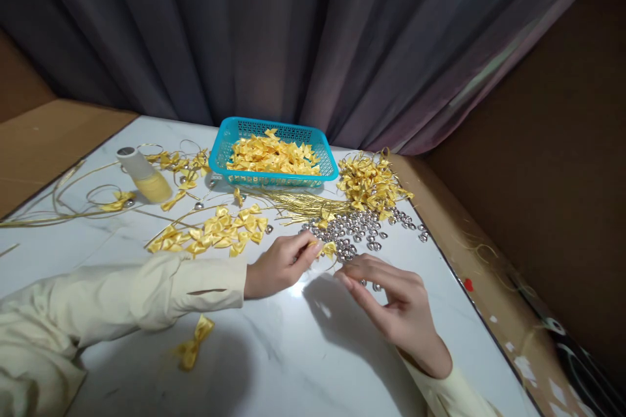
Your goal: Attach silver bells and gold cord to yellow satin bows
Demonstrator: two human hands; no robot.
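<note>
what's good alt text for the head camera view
A person's left hand pinches a yellow bow, the right hand close beside it, over a white table. Beyond are loose bows, small silver pieces, gold cords and a blue basket of other bows.

No text, brand or number can be read anywhere; a pale mark by the near left corner of the blue basket is too small to make out. The only clear symbol is a small red heart on the brown surface beside the right edge of the worktop.
</note>
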